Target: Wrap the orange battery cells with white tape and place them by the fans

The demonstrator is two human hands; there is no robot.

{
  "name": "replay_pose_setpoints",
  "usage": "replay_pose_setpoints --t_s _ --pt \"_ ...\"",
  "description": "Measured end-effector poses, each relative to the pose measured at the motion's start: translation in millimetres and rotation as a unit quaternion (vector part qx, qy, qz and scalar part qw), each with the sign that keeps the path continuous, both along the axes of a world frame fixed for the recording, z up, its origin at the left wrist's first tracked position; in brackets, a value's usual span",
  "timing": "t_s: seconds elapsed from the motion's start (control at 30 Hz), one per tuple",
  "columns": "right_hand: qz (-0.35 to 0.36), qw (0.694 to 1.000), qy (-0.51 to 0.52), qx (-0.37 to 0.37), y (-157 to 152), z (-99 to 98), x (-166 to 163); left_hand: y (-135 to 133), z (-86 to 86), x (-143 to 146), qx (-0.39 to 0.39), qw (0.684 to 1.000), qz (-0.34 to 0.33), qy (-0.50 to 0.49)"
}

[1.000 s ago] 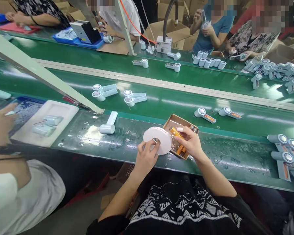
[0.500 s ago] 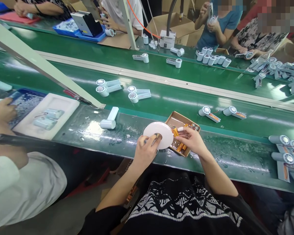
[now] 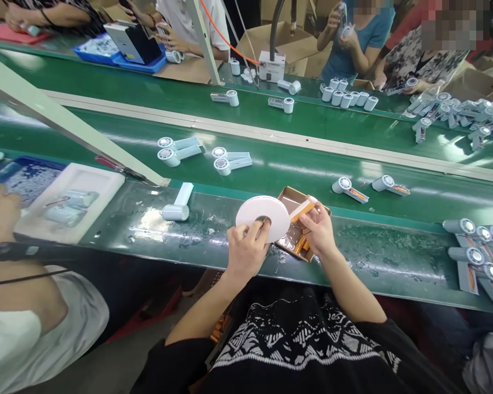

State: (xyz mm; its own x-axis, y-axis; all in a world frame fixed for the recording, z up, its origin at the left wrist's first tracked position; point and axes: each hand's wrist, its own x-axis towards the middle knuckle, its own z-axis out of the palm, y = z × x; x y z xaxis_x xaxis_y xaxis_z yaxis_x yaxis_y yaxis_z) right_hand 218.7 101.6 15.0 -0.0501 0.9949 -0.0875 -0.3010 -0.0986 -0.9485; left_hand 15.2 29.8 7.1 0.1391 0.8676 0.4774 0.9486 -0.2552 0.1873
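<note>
My left hand (image 3: 246,251) is closed on a flat roll of white tape (image 3: 252,210), with fingers hooked into its core. Between the fingertips of my right hand (image 3: 321,232) is an orange cylindrical battery (image 3: 303,211), tilted, with a white strip along its upper side. Its left end lies close by the roll's right edge; whether they touch I cannot tell. Below both hands sits a shallow cardboard box (image 3: 286,191), partly covered by the roll and my right hand. More orange batteries (image 3: 301,244) lie inside it.
A light-blue handheld fan (image 3: 176,212) lies on the bench to the left, past it a white foam tray (image 3: 72,219). Several fans lie on the green belt (image 3: 271,169), others at the right end (image 3: 462,225). A slanted metal post (image 3: 78,134) crosses the left side. Co-workers sit around.
My right hand has lifted the orange battery up from the box and turned it, so its white strip now shows. The tape roll stays in my left hand, tilted slightly differently. The view has shifted a little.
</note>
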Motion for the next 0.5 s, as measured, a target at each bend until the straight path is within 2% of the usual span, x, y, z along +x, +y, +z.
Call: replay_pose_setpoints --t_s 0.13,0.23,0.37,0.43,0.5 --pt "-0.126 0.991 0.029 0.024 -19.1 -17.5 -22.0 -1.6 -5.8 22.8 0.048 0.998 0.051 -0.004" --pt "-0.146 0.988 0.026 0.035 -21.3 -20.1 -23.6 -4.5 -8.6 36.2 0.045 0.997 0.056 -0.024" --pt "-0.094 0.994 0.049 0.018 -4.3 -3.0 -12.1 -12.1 -1.6 33.5 0.018 0.999 0.024 -0.046" --pt "-0.115 0.990 0.078 0.029 10.1 9.6 -3.9 -16.4 2.9 22.0 0.006 0.999 0.024 -0.047" --pt "-0.167 0.978 0.116 0.051 25.3 20.7 6.9 -18.9 2.6 3.6 -0.019 0.998 0.044 -0.043"
